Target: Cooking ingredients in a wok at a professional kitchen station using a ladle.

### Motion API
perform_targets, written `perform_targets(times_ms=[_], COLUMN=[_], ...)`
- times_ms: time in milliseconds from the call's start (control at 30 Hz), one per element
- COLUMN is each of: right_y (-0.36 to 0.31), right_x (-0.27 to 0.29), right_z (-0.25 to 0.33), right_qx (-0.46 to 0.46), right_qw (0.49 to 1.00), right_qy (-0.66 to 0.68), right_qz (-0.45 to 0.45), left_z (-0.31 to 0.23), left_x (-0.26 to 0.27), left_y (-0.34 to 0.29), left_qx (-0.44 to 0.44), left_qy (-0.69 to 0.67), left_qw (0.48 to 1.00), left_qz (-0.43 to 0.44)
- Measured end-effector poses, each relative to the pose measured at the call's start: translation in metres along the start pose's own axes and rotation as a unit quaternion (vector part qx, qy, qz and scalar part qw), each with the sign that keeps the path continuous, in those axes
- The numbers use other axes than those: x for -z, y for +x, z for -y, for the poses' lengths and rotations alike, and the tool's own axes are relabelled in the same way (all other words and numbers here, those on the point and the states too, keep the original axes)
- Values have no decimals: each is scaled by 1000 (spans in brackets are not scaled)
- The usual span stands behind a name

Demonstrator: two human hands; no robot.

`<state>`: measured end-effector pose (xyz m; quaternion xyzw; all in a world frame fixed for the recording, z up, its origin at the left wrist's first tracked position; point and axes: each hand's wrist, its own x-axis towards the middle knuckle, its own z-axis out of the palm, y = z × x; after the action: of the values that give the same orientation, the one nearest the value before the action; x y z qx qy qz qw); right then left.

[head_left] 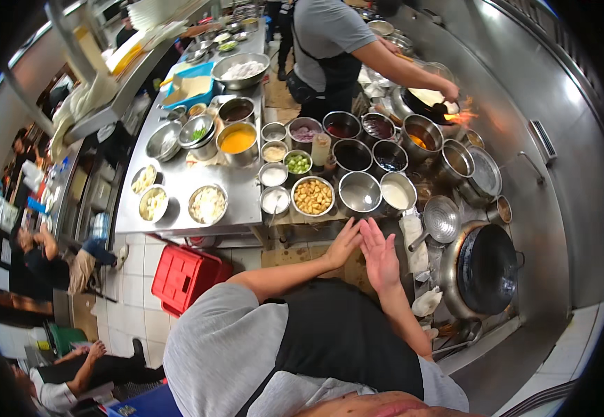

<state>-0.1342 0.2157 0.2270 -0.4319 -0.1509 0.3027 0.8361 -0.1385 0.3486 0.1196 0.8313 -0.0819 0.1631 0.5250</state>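
Observation:
My left hand (pixel 344 242) and my right hand (pixel 381 256) are raised in front of my apron, fingertips close together. The right hand is flat with its fingers stretched out. The left hand's fingers are extended toward it, and neither hand holds anything I can see. Just beyond the fingertips stands a steel pot (pixel 359 192) with a bare-looking inside. Beside it are a pot of white liquid (pixel 397 192) on the right and a bowl of golden cubes (pixel 313 197) on the left.
A black wok (pixel 488 270) sits on the stove at right, near a perforated ladle (pixel 442 219). Several pots of sauces stand ahead. A co-worker (pixel 333 48) holds a pan over flames at the back. A red crate (pixel 185 276) lies on the floor beside the steel table (pixel 242 201).

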Motion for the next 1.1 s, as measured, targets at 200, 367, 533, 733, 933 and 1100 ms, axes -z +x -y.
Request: perform_targets(times_ms=[200,367,533,733,933,1100], right_y=[-4,-31,-127,-300,-369,-371], right_x=[15,60,159,209,239,262], right_z=[-23,-19,-45,-73,-139,-175], right_qx=[211,209,27,-144,-266,-233], right_qw=[819,636,608,480,405,480], right_qy=[-530,-713,-660,-570,-504,-418], right_qz=[-66,-206,-440,-650,-715,-735], left_z=[-56,-86,-53,10,6,-9], left_x=[2,7,-2,-30,-47,-61], left_y=[20,36,39,5,-19,-11], left_qx=[335,251,279,418,485,469], left_qy=[-689,-679,-535,-365,-303,-322], left_qw=[621,651,751,798,775,777], left_qz=[165,227,268,235,268,268])
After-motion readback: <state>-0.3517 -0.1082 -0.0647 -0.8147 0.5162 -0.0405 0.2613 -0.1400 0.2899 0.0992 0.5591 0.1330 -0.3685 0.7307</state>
